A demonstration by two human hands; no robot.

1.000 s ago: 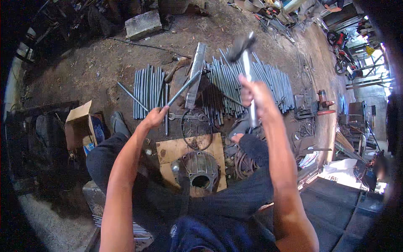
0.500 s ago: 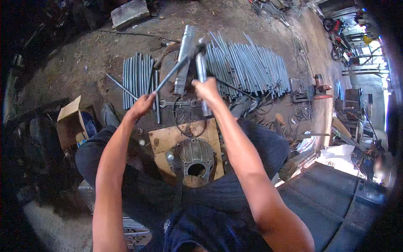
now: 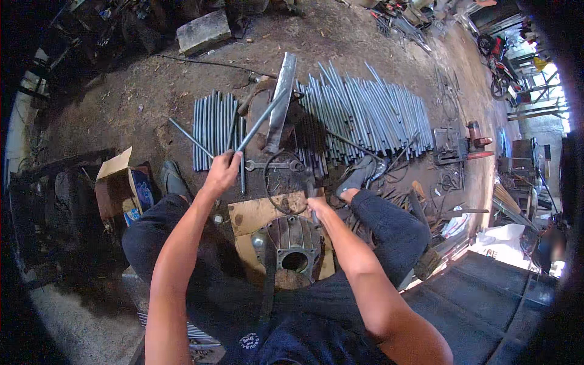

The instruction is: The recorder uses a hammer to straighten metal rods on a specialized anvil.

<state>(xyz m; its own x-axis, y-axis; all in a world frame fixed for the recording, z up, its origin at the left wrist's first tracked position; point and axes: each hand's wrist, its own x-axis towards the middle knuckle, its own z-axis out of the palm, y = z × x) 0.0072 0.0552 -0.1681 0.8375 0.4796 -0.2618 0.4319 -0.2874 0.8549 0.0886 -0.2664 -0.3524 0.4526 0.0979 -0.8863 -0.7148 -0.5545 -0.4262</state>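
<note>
My left hand [image 3: 224, 172] is closed round one end of a grey metal rod [image 3: 257, 129]. The rod slants up to the right, its far end at a long metal bar [image 3: 282, 97] that stands out above the ground. Lower and to the right, my right hand [image 3: 317, 205] grips a hammer [image 3: 312, 187], seen foreshortened and partly hidden by the fingers. It is held just above a cast metal housing [image 3: 292, 234] with a round hole. A smaller row of rods [image 3: 210, 131] lies beyond my left hand, and a large heap of rods [image 3: 374, 115] lies right of the bar.
Cardboard [image 3: 243, 214] lies under the housing. A wrench [image 3: 267, 165] and a looped cable [image 3: 266, 188] are between my hands. An open carton [image 3: 115, 188] stands left of my leg, a concrete block [image 3: 204, 33] at the far left. An angle grinder [image 3: 477, 139] sits at right.
My right hand has come down toward me with the hammer, away from the bar. My left hand still holds the rod at the bar. The whole view has shifted slightly.
</note>
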